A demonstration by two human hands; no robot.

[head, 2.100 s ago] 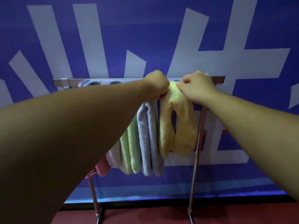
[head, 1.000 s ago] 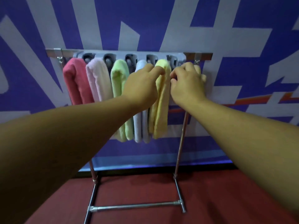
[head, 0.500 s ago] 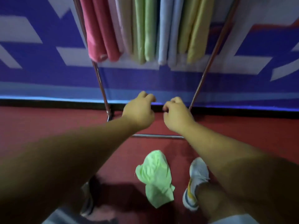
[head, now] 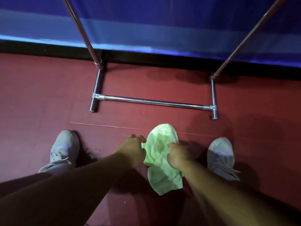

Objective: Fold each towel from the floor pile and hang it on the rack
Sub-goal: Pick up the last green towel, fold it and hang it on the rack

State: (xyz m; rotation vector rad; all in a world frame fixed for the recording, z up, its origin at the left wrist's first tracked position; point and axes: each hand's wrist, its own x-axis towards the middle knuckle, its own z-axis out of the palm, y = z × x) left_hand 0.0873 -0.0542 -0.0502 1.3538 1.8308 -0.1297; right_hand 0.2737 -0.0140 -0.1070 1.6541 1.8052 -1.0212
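A dark red floor (head: pixel 40 95) is filling most of the view, with a thin pale seam (head: pixel 105 126) running across it and dim light throwing soft shadows over it. A blue wall (head: pixel 162 17) is rising along the top edge, a lighter blue band (head: pixel 40 31) crossing it low down. A black strip (head: pixel 48 50) is running along its foot where it is meeting the floor.
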